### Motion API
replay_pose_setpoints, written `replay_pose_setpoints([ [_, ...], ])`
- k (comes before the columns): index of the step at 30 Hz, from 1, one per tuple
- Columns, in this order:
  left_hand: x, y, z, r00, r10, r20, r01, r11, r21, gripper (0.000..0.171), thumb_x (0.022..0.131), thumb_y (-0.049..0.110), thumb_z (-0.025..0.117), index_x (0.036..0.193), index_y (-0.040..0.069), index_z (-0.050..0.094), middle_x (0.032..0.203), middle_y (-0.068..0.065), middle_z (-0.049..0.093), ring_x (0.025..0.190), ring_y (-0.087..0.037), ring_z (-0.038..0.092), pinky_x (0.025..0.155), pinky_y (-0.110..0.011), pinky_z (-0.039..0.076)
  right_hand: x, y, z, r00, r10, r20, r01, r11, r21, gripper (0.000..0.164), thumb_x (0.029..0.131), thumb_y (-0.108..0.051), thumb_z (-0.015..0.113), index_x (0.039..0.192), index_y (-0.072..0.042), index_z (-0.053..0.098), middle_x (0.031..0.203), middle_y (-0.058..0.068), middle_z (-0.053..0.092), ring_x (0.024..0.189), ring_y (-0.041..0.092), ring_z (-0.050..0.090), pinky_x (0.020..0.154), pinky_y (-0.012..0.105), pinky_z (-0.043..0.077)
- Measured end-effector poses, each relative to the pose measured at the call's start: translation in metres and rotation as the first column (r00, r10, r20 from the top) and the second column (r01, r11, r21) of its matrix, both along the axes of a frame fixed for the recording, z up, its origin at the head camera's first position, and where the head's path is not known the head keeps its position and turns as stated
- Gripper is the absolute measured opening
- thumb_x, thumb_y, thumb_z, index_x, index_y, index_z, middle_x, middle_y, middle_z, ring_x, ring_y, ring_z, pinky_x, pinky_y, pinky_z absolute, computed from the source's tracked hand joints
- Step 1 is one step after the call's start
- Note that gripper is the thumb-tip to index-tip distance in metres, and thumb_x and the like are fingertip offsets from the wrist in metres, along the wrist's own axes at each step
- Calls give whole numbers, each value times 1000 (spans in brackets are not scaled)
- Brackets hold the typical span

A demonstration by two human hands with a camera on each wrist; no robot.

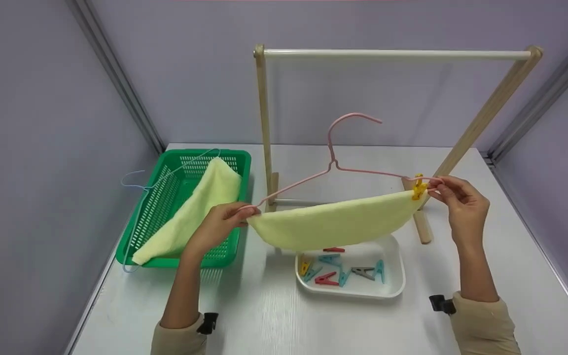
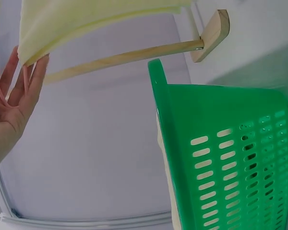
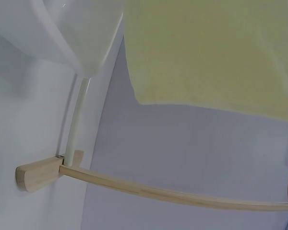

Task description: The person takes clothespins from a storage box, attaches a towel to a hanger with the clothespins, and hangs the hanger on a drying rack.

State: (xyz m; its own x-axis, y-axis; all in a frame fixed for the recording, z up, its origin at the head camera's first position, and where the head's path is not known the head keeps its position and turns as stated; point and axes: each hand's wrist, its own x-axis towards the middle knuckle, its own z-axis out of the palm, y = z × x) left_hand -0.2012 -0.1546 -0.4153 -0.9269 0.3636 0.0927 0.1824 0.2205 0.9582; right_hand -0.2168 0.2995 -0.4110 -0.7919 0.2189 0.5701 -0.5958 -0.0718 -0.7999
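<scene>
A pink clothes hanger (image 1: 331, 165) is held up in the air, its hook at the top. Over its lower bar hangs a pale yellow towel (image 1: 338, 224), which also fills much of the right wrist view (image 3: 211, 52). My left hand (image 1: 222, 224) pinches the hanger's left end, beside the towel's left corner. At the other end, my right hand (image 1: 464, 204) pinches the hanger just outside a yellow clothespin (image 1: 418, 188) that is clipped near the towel's right corner. Only an edge of the right hand shows in the right wrist view.
A green basket (image 1: 244, 197) at the left contains another yellow towel (image 1: 200, 212) and a blue hanger (image 1: 146, 189). Below the held towel stands a white tray (image 1: 353, 292) with several coloured clothespins. Behind is a wooden rack with a white rail (image 1: 392, 54).
</scene>
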Motion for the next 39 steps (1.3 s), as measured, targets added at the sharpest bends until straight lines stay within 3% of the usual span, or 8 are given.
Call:
replay_pose_setpoints([
  [8, -1, 1, -1, 997, 58, -41, -57, 998, 36, 33, 94, 20, 54, 118, -1, 60, 107, -16, 64, 98, -23, 60, 80, -35, 49, -1, -2, 2, 1000, 22, -15, -22, 1000, -5, 17, 84, 16, 55, 99, 21, 57, 92, 20, 64, 83, 23, 64, 71, 30, 51],
  [13, -1, 2, -1, 998, 52, -35, -50, 997, 51, 31, 93, 20, 56, 112, -3, 64, 105, -14, 64, 98, -24, 60, 80, -38, 50, -1, -2, 1, 1000, 7, -14, -6, 1000, 14, 17, 84, 15, 56, 99, 21, 58, 91, 19, 65, 83, 22, 64, 70, 29, 51],
  [19, 0, 2, 1, 998, 47, -30, -46, 999, 23, 28, 92, 20, 58, 105, -3, 67, 100, -11, 66, 92, -22, 61, 75, -32, 52, 1, -1, 0, 1000, -5, 9, 5, 1000, 26, 18, 84, 14, 56, 101, 19, 58, 92, 19, 64, 85, 21, 64, 71, 28, 50],
  [24, -1, 1, 3, 999, 5, -52, -5, 1000, -6, 29, 93, 22, 56, 109, 0, 66, 103, -9, 66, 93, -22, 60, 74, -32, 51, 1, -1, 1, 1000, 11, 15, -11, 1000, -4, 18, 84, 15, 56, 101, 19, 58, 93, 19, 64, 85, 21, 64, 72, 29, 50],
  [29, -2, -1, 5, 997, -47, -54, 42, 995, -96, 31, 95, 28, 52, 109, 5, 67, 103, -6, 65, 84, -25, 55, 68, -32, 48, 0, -2, 1, 1000, 6, 1, -6, 1000, 9, 18, 84, 15, 56, 100, 20, 58, 93, 19, 64, 85, 22, 64, 71, 29, 50],
  [33, -3, 0, 6, 995, -85, -47, 78, 988, -137, 31, 97, 28, 48, 111, 7, 66, 106, -3, 64, 90, -21, 54, 71, -34, 48, -1, -3, 1, 1000, 3, -18, -2, 1000, 24, 18, 83, 16, 55, 100, 22, 56, 92, 19, 65, 84, 22, 64, 70, 29, 51],
  [39, -1, 2, 7, 998, -60, -33, 55, 990, -127, 30, 98, 25, 46, 109, 5, 65, 104, -3, 64, 89, -21, 54, 72, -35, 47, -1, -4, 0, 1000, 16, -6, -16, 1000, 17, 17, 83, 16, 55, 100, 20, 58, 92, 19, 65, 84, 21, 65, 71, 29, 50],
])
